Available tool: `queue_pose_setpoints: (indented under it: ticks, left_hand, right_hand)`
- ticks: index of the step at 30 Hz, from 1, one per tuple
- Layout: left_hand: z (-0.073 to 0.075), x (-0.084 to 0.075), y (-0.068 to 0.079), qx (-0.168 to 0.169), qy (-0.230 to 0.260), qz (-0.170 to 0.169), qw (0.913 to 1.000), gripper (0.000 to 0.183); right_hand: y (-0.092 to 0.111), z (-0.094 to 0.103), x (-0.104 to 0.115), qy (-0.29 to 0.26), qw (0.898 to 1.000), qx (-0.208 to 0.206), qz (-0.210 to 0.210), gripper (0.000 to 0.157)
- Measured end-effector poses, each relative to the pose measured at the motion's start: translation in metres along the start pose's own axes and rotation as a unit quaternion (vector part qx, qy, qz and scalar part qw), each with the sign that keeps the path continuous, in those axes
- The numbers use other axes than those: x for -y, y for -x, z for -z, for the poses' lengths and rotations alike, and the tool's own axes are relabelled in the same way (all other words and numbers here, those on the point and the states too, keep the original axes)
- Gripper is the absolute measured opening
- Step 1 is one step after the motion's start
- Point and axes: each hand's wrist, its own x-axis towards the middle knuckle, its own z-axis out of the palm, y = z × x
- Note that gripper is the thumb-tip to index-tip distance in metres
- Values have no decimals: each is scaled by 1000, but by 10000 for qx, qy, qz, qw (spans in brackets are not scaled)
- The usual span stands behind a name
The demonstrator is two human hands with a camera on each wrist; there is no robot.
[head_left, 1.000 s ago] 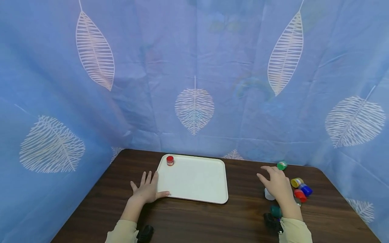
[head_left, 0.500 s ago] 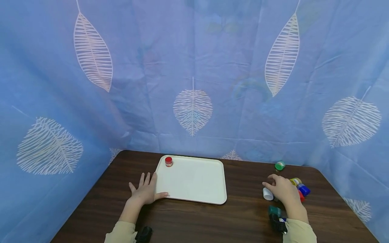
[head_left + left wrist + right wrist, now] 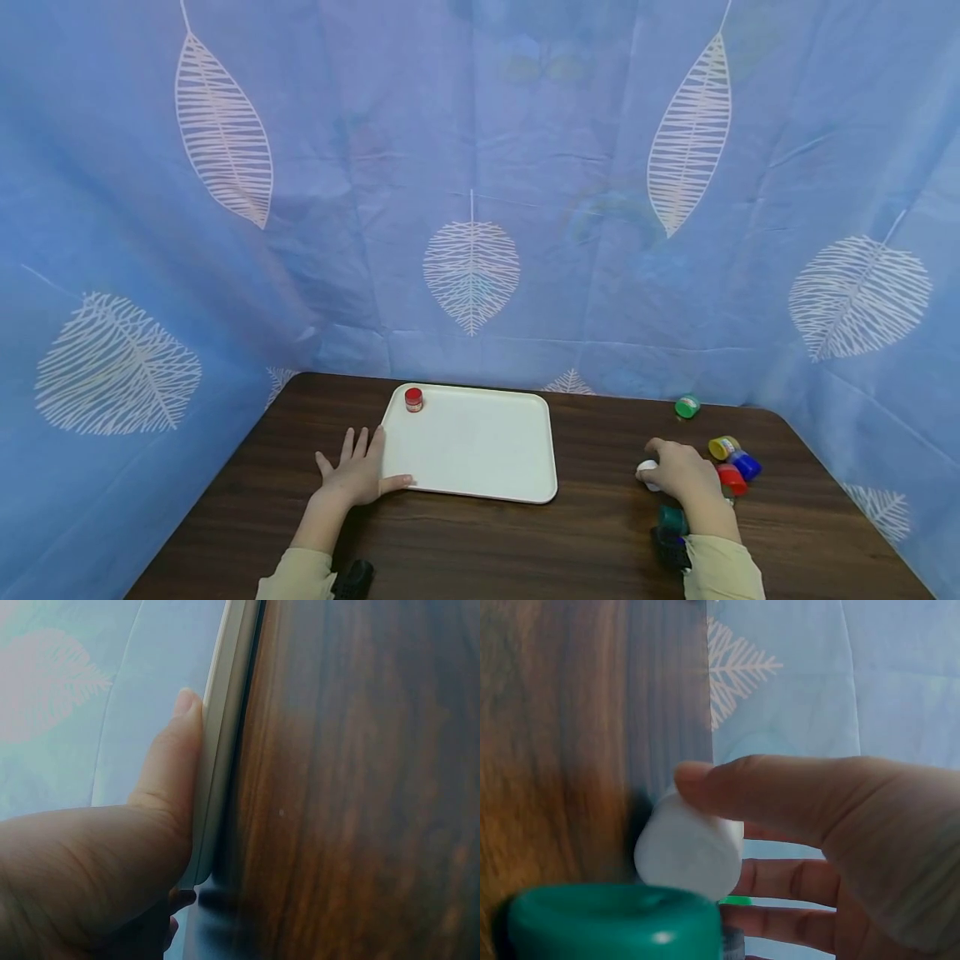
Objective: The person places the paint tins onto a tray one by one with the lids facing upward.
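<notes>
My left hand is spread with straight fingers at the near left corner of a white tray. Its thumb lies along the tray's front rim in the left wrist view. A small red-lidded jar stands in the tray's far left corner. On the right, my right hand holds a small white jar that lies tilted on the table, thumb on its upper side and fingers round the far side. Just in front of it sits a teal jar, partly under my wrist.
Beyond my right hand lies a green jar. A yellow jar, a blue jar and a red jar cluster to its right. A blue leaf-patterned curtain hangs behind the dark wooden table.
My right hand has come down and closed its thumb and fingers on the white jar. My left hand has stayed at the tray. The head view has shifted slightly.
</notes>
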Motion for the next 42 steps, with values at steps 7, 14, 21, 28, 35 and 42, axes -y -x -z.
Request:
queue_pose_setpoints:
  ticks: [7,14,21,28,35,42]
  left_hand:
    - [-2,3,2,10,64,-15,10000,114]
    - [-3,4,4,-27,131,-50,9999,115]
    - [1,3,7,4,50,-28,10000,114]
    - [0,6,6,-14,-32,-42,10000,115]
    - [4,6,4,-50,-62,-33,10000,114]
    - [0,2,-1,-51,-20,-99,9999,114]
  right_hand:
    - [-2,-6,8,86,9999,114,50,47]
    - [-6,-13,18,301,9992,-6,247,40]
    - [-7,-20,34,391,9962,-486,605,35]
    - [-8,-29,46,411,9903,-961,911,29]
    - [-9,-30,63,293,9751,-1795,1269,28]
    - [-10,-33,75,150,9542,-2553,1553,33]
